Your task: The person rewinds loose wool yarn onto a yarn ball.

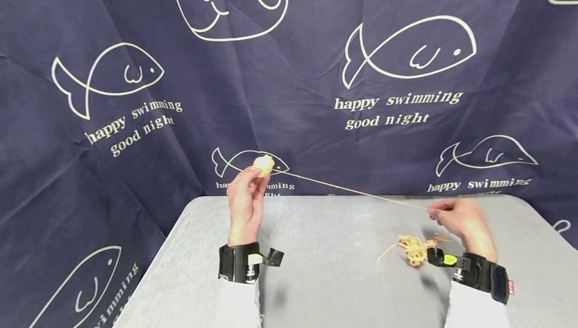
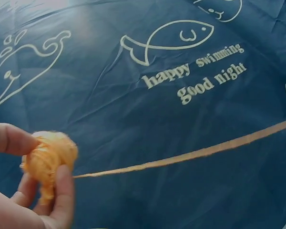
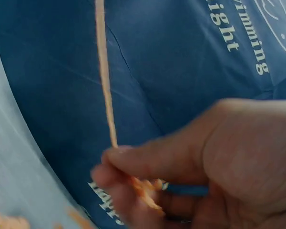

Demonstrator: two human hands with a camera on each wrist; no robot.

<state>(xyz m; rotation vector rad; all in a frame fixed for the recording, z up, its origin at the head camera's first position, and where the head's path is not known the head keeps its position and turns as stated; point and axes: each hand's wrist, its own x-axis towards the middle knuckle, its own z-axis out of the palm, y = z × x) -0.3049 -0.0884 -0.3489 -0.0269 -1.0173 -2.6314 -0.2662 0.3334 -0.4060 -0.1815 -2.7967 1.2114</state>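
- We see two wrist bands nearest us, one at 7 o'clock and one at 4 o'clock of the head view, each on a pale sleeve.
- Loose tangle (image 1: 413,249) of yarn lies on the grey table (image 1: 334,268), at about 9 o'clock of the right wrist, just beside it.
- Right hand (image 1: 460,222) is over the table at 3 o'clock of the tangle's far side; its fingers (image 3: 133,162) are curled and pinch the strand (image 1: 356,192). The wrist view confirms the pinch between thumb and fingertips.
- Strand runs taut from the right hand up toward 10 o'clock, above the table, to the left hand.
- Left hand (image 1: 246,202) is raised at the table's far edge, fingers up. Thumb and fingertips (image 2: 62,191) grip the small yarn ball (image 1: 264,164) at its top.
- In the left wrist view the ball (image 2: 50,160) sits at 8 o'clock; the strand (image 2: 190,155) leaves it toward 3 o'clock.
- Farthest: navy backdrop (image 1: 289,67) with white fish and whale outlines and the print "happy swimming good night".
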